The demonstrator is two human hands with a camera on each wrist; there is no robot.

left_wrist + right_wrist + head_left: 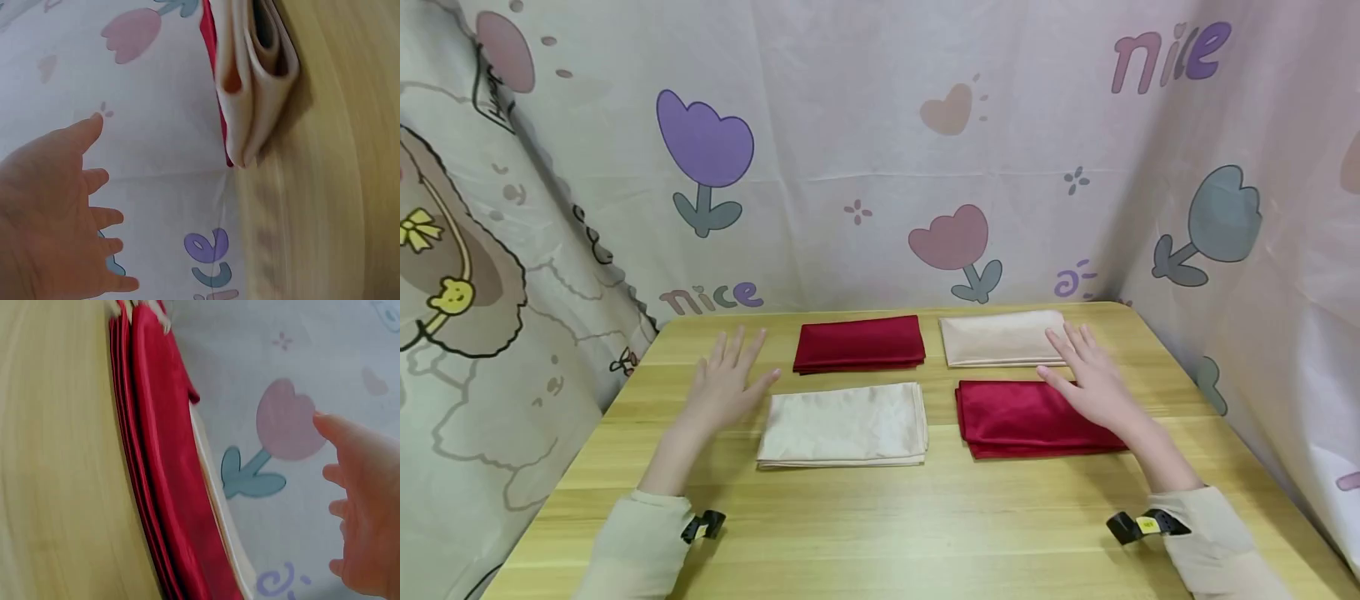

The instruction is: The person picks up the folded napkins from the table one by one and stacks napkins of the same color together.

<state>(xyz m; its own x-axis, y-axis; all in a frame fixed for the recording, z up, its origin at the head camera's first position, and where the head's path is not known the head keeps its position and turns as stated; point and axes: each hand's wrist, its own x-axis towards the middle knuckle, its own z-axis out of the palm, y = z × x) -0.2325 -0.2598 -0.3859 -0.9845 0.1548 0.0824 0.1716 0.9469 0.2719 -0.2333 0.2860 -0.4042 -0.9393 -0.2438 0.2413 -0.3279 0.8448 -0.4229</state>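
Note:
Four folded cloths would be several; they lie on a wooden table in two rows. At the front left is a cream folded cloth, with a dark red folded cloth behind it. At the front right lies another red folded cloth, and behind that a second cream one. My left hand is spread with nothing in it, left of the front cream cloth. Fingers apart, my right hand hovers over the right side of the front red cloth, hiding part of it. In the left wrist view, the layered folds of the cream cloth show from the side.
The wooden table reaches back to a printed curtain with flowers and lettering, which also hangs along both sides. Each sleeve carries a black wrist camera, one at the left and one at the right.

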